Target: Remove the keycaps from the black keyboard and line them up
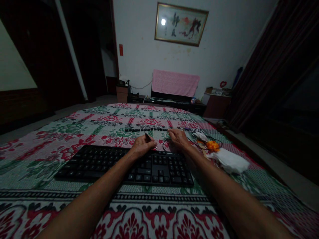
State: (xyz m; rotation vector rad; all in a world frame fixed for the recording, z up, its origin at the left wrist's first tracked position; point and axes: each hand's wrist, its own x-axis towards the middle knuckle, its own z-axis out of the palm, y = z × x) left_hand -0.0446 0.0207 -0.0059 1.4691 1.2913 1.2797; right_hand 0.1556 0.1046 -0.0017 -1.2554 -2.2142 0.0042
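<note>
"How are the arms posed?"
"Stretched forward. The left hand (142, 145) pinches a dark piece (148, 137); the right hand (178, 137) curls at the black row's (147, 129) right end, its hold unclear."
"And the keyboard (147, 170)?"
"Nearer, partly beneath the left forearm (109, 181)."

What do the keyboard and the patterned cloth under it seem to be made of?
Keyboard: likely black moulded plastic, matte, judging by its dull, even surface. Patterned cloth: probably woven fabric, matte, with a grainy, weave-like texture; whether cotton or synthetic stays open.
</note>
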